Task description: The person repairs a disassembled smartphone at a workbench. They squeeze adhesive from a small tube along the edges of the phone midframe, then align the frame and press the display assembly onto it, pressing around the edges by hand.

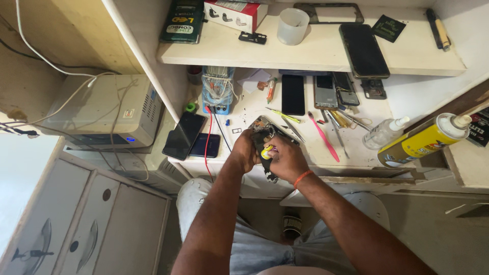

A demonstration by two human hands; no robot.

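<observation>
Left hand [246,150] grip is clamped on an opened phone [265,130] just in front of the blue meter [218,90]; right hand [286,159] grip pinches a small yellow tool [267,151] against it

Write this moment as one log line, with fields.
left hand: grips opened phone | right hand: holds small yellow tool on it | nearby: pink toothbrush, multimeter on white bench

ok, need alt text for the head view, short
Seen from above, a seated person's left hand and right hand grip an opened phone over a cluttered white workbench, the right hand also pinching a small yellow-tipped tool. Around them lie other phones, a pink toothbrush, a multimeter and a yellow spray can.
</observation>
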